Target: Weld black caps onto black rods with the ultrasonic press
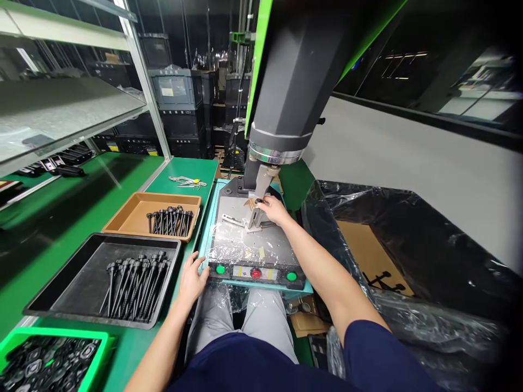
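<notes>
My right hand [274, 211] reaches to the fixture [254, 218] under the press head [261, 182] and pinches a small dark part there. My left hand [192, 279] rests with spread fingers at the front left corner of the machine base [245, 247], beside the green button [220, 269]. A red button [256, 274] and a second green button [291, 276] sit along the front panel. The plate is covered in clear plastic film.
A black tray [73, 283] with several long black pins lies to the left; a brown tray [134, 212] with shorter black pins lies behind it. A green bin [102, 348] of black parts sits bottom left. Pliers [188, 182] lie farther back. A bag-lined box [408, 256] stands right.
</notes>
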Tool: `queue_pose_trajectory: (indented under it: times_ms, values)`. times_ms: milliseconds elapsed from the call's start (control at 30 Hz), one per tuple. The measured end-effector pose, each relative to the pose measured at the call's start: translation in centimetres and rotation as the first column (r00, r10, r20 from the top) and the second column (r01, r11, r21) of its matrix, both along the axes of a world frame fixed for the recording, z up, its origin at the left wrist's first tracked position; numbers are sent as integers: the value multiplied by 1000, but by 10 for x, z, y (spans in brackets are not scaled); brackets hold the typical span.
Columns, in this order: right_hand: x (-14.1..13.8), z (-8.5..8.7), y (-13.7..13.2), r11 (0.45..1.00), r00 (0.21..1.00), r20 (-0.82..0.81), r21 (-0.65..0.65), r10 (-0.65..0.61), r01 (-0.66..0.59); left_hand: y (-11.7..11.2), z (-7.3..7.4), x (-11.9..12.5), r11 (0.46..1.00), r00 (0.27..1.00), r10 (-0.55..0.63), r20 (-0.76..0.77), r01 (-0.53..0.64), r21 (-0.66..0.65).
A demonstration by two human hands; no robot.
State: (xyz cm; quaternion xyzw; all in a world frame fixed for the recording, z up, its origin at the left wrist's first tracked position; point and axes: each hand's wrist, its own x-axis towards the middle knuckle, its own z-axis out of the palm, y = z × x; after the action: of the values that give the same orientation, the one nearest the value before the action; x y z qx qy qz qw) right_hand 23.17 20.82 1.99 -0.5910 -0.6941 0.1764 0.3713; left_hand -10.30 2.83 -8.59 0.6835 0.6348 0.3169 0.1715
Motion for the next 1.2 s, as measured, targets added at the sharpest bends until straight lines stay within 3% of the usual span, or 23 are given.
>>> queue_pose_trajectory:
  times_ms: [167, 333, 467, 600, 667, 733, 833, 933, 1100, 1200]
  values:
    - [5, 10, -11, 1000, 999, -45, 13, -14, 15, -5, 22, 5, 1000, 995, -30, 99, 31, -6]
    - [2, 9, -70, 999, 950, -310, -18, 35, -42, -11, 57, 35, 979, 933, -202, 297, 201, 36]
    - [-18, 9, -130, 978, 794, -602, -99, 87, -182, -10, 84, 72, 931, 854, -364, 372, 333, 148]
    - [-37, 18, -163, 954, 570, -821, -145, 31, -261, -9, 99, 99, 912, 847, -410, 339, 384, 145]
    - [-41, 23, -169, 956, 510, -860, -128, 24, -262, -10, 100, 104, 914, 840, -404, 363, 391, 112]
    - [-42, 25, -172, 952, 462, -886, -119, 26, -281, -13, 99, 105, 906, 784, -388, 484, 420, 45]
    - [-44, 25, -174, 928, 387, -922, -119, 29, -353, -17, 95, 103, 856, 605, -278, 746, 509, -94]
    - [-49, 25, -173, 904, 328, -943, -99, 48, -416, -20, 95, 100, 804, 469, -149, 871, 570, -169]
    - [-60, 23, -170, 837, 292, -950, -74, 105, -542, -22, 99, 85, 760, 374, -37, 927, 612, -217]
    - [-73, 19, -166, 777, 329, -936, -112, 128, -620, -26, 101, 70, 678, 356, -20, 934, 691, -249]
